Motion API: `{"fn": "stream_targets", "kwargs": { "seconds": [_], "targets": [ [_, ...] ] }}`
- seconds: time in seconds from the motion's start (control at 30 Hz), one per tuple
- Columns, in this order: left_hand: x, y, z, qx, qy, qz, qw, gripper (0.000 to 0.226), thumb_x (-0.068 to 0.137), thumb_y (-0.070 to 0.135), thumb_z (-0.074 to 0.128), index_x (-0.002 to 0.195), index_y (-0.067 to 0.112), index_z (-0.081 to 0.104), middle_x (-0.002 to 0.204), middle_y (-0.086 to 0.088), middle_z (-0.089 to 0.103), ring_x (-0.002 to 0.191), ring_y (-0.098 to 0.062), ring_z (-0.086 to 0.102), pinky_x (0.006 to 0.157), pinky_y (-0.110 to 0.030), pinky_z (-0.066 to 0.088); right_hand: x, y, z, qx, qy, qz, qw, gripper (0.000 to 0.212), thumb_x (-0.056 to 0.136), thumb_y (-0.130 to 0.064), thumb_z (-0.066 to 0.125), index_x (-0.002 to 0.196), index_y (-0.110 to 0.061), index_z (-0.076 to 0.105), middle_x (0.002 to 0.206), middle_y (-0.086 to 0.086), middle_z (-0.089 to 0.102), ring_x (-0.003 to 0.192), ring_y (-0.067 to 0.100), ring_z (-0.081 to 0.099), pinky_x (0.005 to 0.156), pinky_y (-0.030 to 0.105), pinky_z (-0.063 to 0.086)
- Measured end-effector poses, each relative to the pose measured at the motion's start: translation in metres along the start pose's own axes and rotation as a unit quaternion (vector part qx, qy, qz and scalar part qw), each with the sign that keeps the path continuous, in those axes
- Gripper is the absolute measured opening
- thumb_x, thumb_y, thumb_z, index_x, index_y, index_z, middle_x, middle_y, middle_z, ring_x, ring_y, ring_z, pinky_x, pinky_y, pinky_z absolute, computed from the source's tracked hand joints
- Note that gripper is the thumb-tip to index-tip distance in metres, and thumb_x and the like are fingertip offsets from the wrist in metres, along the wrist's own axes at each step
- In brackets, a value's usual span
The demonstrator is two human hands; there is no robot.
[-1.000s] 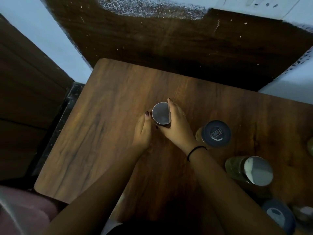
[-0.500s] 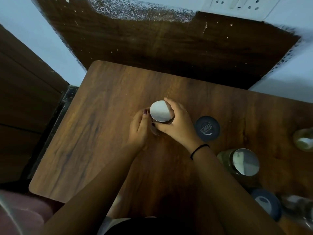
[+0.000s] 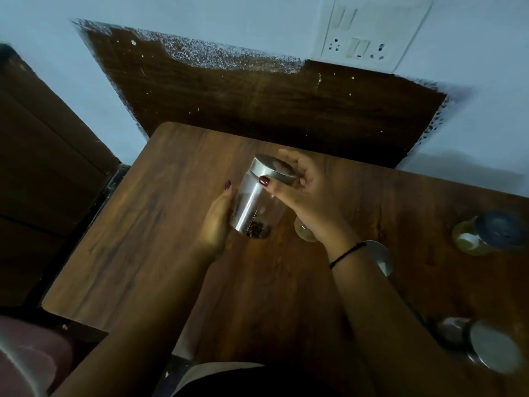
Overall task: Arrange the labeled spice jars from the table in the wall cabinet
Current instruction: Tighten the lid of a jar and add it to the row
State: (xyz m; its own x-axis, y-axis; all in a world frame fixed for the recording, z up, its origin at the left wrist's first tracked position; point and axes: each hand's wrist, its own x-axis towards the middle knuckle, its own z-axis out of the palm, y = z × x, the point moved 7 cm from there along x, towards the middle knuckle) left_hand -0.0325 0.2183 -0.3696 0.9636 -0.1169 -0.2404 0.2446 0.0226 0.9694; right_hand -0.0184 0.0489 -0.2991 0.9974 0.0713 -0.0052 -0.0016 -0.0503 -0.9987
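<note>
Fingers (image 3: 269, 185) of the right hand (image 3: 312, 202) clasp the spice jar (image 3: 252, 202) around its metal lid (image 3: 272, 167). The left hand (image 3: 217, 222) cups its base, centre frame over the desk (image 3: 143, 239). Nearly empty, so probably light; smooth-walled and breakable, so best supported at the body.

Dim light with a cool bluish cast; the pale blue wall (image 3: 229, 18) is brightest. A glare streak runs down the clear glass jar with a silver metal lid (image 3: 252, 202). The brown wood-grain surface (image 3: 143, 239) darkens toward its near edge. Straight lines bow and blur toward the borders.
</note>
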Motion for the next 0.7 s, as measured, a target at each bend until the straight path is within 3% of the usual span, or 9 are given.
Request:
{"fn": "stream_targets", "kwargs": {
  "seconds": [0.07,0.17,0.27,0.4,0.53,0.7],
  "targets": [
    [-0.012,0.007,0.011,-0.021,-0.02,-0.002,1.0,0.058,0.096,0.054,0.03,0.115,0.01,0.062,0.092,-0.001,0.075,0.082,-0.014,0.071,0.072,-0.025,0.055,-0.008,-0.013,-0.005,0.002,-0.003,-0.014,1.0,0.063,0.077,-0.021,0.081,0.133,-0.012,0.053,0.131,0.0,0.058,0.119,0.006,0.058,0.09,0.021,0.054],
    [-0.027,0.014,0.024,-0.072,-0.041,-0.011,0.996,0.055,0.1,0.049,0.029,0.124,0.009,0.057,0.097,-0.002,0.074,0.086,-0.012,0.072,0.071,-0.021,0.055,-0.02,-0.03,-0.009,-0.018,0.007,-0.039,0.999,0.068,0.07,-0.041,0.082,0.128,-0.014,0.058,0.125,-0.001,0.062,0.115,0.009,0.061,0.089,0.027,0.057],
    [-0.037,0.024,0.034,-0.099,-0.046,-0.018,0.994,0.062,0.095,0.054,0.033,0.131,0.008,0.053,0.11,-0.009,0.07,0.096,-0.021,0.07,0.078,-0.029,0.057,-0.03,-0.046,-0.014,-0.029,0.022,-0.061,0.997,0.072,0.066,-0.054,0.082,0.123,-0.015,0.061,0.116,-0.002,0.066,0.104,0.008,0.066,0.077,0.024,0.058],
    [-0.05,0.037,0.049,-0.156,-0.096,-0.041,0.982,0.073,0.088,0.064,0.041,0.141,0.014,0.049,0.133,-0.019,0.06,0.115,-0.032,0.062,0.095,-0.041,0.055,-0.039,-0.062,-0.022,-0.022,0.042,-0.077,0.996,0.066,0.065,-0.055,0.078,0.117,-0.016,0.063,0.104,-0.007,0.068,0.092,0.003,0.067,0.069,0.019,0.055],
    [-0.059,0.045,0.064,-0.211,-0.14,-0.059,0.966,0.102,0.068,0.075,0.068,0.145,0.014,0.044,0.141,-0.02,0.054,0.127,-0.037,0.055,0.104,-0.05,0.048,-0.042,-0.067,-0.025,-0.023,0.058,-0.084,0.995,0.065,0.064,-0.062,0.075,0.11,-0.016,0.065,0.099,-0.002,0.069,0.092,0.012,0.069,0.072,0.033,0.061],
    [-0.063,0.045,0.074,-0.286,-0.164,-0.074,0.941,0.102,0.062,0.072,0.076,0.143,0.016,0.048,0.134,-0.017,0.057,0.116,-0.032,0.061,0.086,-0.043,0.055,-0.044,-0.067,-0.024,-0.018,0.028,-0.057,0.998,0.059,0.071,-0.059,0.07,0.114,-0.02,0.06,0.102,-0.006,0.068,0.097,0.011,0.067,0.085,0.042,0.059]
  ]
}}
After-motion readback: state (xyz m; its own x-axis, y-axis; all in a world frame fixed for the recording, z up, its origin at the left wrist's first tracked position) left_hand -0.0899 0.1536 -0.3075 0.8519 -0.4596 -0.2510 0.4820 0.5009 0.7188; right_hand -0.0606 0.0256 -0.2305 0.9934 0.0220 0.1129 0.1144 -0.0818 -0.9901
